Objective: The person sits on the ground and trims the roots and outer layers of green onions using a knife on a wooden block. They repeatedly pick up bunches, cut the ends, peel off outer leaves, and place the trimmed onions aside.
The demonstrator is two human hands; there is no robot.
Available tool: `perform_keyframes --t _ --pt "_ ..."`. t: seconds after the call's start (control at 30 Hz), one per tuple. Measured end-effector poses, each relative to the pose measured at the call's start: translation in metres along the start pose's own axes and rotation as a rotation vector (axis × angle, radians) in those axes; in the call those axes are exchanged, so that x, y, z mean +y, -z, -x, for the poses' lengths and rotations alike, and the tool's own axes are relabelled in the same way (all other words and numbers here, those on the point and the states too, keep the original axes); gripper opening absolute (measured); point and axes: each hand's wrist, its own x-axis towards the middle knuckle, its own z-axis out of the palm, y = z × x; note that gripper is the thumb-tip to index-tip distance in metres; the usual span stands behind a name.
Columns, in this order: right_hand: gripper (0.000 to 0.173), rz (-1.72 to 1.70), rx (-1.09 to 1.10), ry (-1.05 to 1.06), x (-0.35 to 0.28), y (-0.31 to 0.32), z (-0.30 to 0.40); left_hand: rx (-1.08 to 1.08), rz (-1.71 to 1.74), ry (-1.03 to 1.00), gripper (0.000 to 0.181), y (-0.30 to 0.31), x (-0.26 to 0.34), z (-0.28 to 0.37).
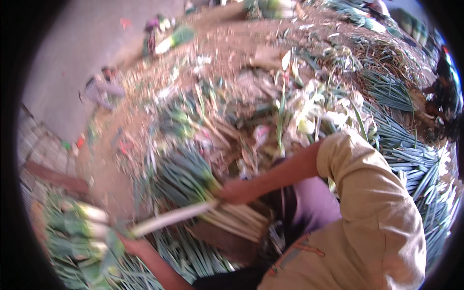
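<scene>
Low on the left, my left hand grips a single leek-like green onion near its leaves. Its white shaft points up and right, and its far end meets my right hand. My right hand is closed at the neck of a bundle of green onions. Whether its fingers hold the bundle, the single stalk or both is blurred. The bundle's pale stems run down and right across a dark brown surface by my legs.
Tied leek bundles are stacked at lower left. Loose green onions lie in a long heap on the right. Peeled skins and leaf scraps litter the ground ahead. Other people are at the far left and right edge.
</scene>
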Motion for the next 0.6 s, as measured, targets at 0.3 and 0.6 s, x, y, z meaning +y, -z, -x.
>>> perform_keyframes --t 0.3,0.6 --pt "0.027 -0.246 0.733 -0.178 0.018 -0.080 -0.115 -0.682 -0.657 0.185 0.030 -0.057 0.042 0.093" --pt "0.034 -0.209 -0.133 -0.777 0.132 -0.356 0.032 -0.771 -0.677 0.668 0.021 0.000 -0.036 0.138"
